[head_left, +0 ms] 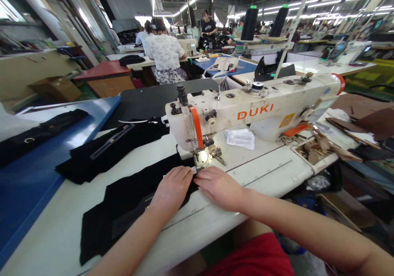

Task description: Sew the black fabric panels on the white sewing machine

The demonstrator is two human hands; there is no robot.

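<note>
Watching remotely, I log 1 black cloth piece [132,185] flat on the white table [72,210], in front of the sewing machine [246,111] and out to its left. Long axis slants from near left to far right; its right end points at the metal needle plate [202,157]. Left hand [172,187] rests over that end, fingers close together. Right hand [221,188] touches its edge, fingers curled; pinching or only pressing, I cannot tell for either. 2nd black piece [113,150] lies behind, slanting similarly.
</note>
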